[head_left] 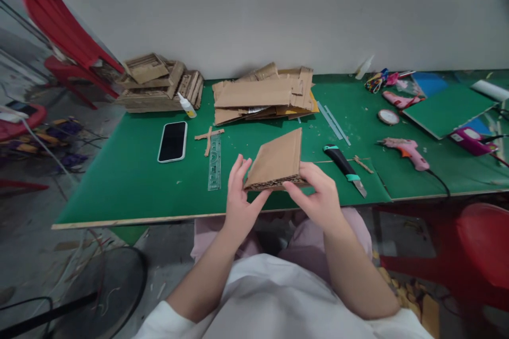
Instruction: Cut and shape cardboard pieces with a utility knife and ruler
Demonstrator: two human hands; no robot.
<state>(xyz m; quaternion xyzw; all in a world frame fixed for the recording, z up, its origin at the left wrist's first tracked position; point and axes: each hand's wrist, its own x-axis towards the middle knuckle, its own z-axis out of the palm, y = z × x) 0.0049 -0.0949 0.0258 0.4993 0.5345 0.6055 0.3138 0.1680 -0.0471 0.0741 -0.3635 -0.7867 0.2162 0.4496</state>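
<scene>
Between my hands, above the front of the green table, I hold a thick block of layered cardboard (pixel 276 159), tilted with its corrugated edge facing me. My left hand (pixel 243 196) grips its left side, thumb underneath along the near edge. On the right side my right hand (pixel 318 190) closes round the near corner, its thumb pressed against the layered edge. A clear ruler (pixel 214 163) lies left of my left hand, with crossed cardboard strips (pixel 209 137) at its far end. Right of my right hand rests a utility knife (pixel 345 167), its blade out.
Stacked cardboard sheets (pixel 254 94) lie at the back of the green table (pixel 119 169). Left are a phone (pixel 172 141), a glue bottle (pixel 186 105) and a cardboard pile (pixel 151 96). Right are a pink glue gun (pixel 407 151) with its cord, a tape roll (pixel 388 116) and a green board (pixel 449 108).
</scene>
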